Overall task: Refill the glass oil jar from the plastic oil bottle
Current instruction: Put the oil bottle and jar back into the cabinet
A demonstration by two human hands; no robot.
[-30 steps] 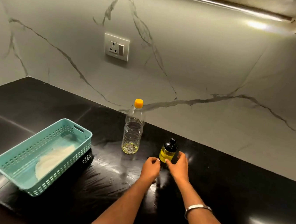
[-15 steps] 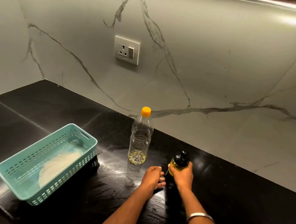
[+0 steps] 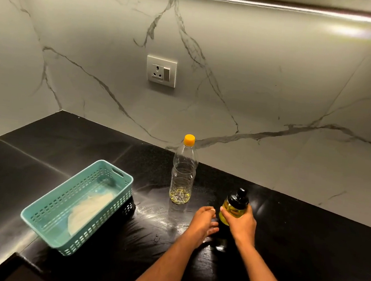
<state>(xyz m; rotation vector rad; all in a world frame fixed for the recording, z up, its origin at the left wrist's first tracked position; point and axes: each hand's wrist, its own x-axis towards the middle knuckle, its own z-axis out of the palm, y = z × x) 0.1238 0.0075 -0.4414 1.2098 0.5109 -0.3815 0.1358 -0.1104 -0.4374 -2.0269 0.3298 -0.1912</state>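
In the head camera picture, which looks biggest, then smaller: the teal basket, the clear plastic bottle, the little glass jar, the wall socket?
1. Teal perforated plastic basket, clearly the largest.
2. Clear plastic oil bottle with orange cap.
3 and 4. Small glass oil jar with black lid and white wall socket plate look alike; the socket is farther away, so unranked.

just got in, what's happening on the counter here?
A person is set to refill a glass oil jar from a plastic oil bottle. The right hand grips the jar, its black lid on. The left hand rests beside it on the black counter, holding nothing. The bottle stands capped and untouched, with a little oil at the bottom.
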